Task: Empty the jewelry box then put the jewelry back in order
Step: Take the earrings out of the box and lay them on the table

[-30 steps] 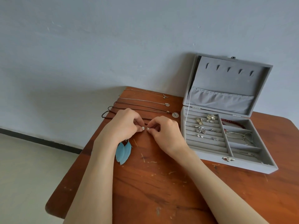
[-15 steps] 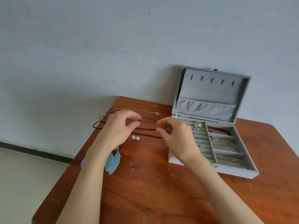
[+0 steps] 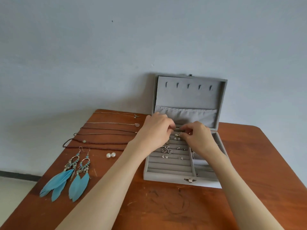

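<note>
Grey jewelry box (image 3: 167, 175): both hands, left hand (image 3: 157, 128) and right hand (image 3: 198, 136), pinch narrowly at its back row; lift one earring (image 3: 177, 134) gently, avoiding neighbours.

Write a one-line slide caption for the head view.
Both hands pinch small earrings in the open grey jewelry box; necklaces lie alongside.

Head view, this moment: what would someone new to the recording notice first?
Two bare hands, left hand and right hand, meet over the back rows of the open grey velvet jewelry box on the brown wooden table. Left of the box lie a pair of long blue feather earrings, two white pearl studs and several thin necklaces.
</note>
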